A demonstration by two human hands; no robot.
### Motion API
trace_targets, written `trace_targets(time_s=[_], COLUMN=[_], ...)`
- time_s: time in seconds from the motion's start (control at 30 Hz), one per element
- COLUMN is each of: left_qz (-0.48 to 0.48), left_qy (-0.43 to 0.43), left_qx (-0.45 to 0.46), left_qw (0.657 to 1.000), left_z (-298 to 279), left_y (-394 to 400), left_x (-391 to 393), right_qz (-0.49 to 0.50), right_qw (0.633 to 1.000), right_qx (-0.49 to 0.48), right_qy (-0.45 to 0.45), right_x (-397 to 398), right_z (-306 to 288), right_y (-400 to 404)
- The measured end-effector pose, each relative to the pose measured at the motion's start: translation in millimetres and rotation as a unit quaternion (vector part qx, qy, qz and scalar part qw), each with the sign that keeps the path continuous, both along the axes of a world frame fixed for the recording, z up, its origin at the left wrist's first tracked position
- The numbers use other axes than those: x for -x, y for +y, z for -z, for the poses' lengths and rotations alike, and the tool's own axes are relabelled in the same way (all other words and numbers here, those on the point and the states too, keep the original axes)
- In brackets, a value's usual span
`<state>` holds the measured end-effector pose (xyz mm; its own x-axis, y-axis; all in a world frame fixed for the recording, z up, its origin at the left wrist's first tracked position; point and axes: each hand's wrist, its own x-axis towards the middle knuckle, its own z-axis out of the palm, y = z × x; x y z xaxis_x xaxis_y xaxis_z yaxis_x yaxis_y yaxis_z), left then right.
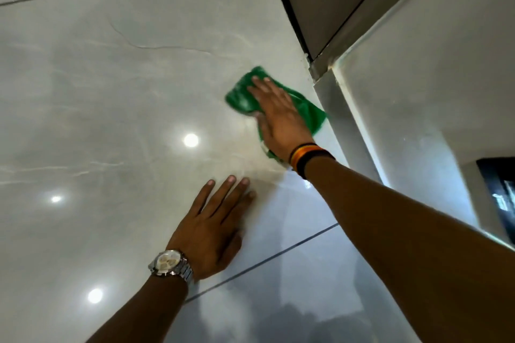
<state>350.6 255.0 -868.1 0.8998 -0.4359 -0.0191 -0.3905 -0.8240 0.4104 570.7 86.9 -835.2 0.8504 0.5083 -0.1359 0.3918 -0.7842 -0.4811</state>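
A green cloth (242, 95) lies flat on a glossy pale marble tile floor (111, 92), close to a white wall corner. My right hand (278, 117) presses down on the cloth with straight fingers; the cloth is blurred. A striped band sits on that wrist. My left hand (214, 228) rests flat on the bare tile nearer to me, fingers straight and together, holding nothing. A silver watch is on the left wrist.
A white wall corner (351, 125) and a grey door or panel (328, 3) stand to the right of the cloth. Dark grout lines (264, 259) cross the floor. Ceiling lights reflect in the tile (191, 140). A dark opening (498, 192) is at the right edge.
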Motion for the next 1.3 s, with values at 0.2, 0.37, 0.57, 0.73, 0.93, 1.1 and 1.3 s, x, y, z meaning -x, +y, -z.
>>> trace_targets(time_s=[0.2,0.37,0.57,0.73,0.93,1.1,1.3], left_qz=[-0.010,-0.006,-0.001,-0.010,-0.004,-0.005,-0.013], left_qy=[-0.012,-0.005,-0.015,-0.011,-0.014,-0.022,-0.026], left_qx=[0.015,0.008,-0.009,-0.023,-0.048,-0.040,-0.042], left_qw=[1.000,1.000,1.000,1.000,0.999,0.999,0.999], left_z=[3,2,-3,-4,-7,-10,-13], left_y=[-1,0,1,1,-1,-1,-7], left_x=[0,0,0,1,2,1,7], right_qz=[0.203,0.112,0.097,0.213,0.274,0.133,0.214], right_qw=[0.978,0.993,0.994,0.975,0.954,0.988,0.975], right_qx=[0.031,0.023,0.022,0.050,0.095,0.072,0.059], right_qy=[-0.035,-0.023,-0.039,0.042,0.079,-0.001,-0.023], right_x=[-48,-58,76,224,284,180,169], right_z=[12,9,8,-7,-12,2,11], right_y=[8,36,-64,-170,-193,-156,-126])
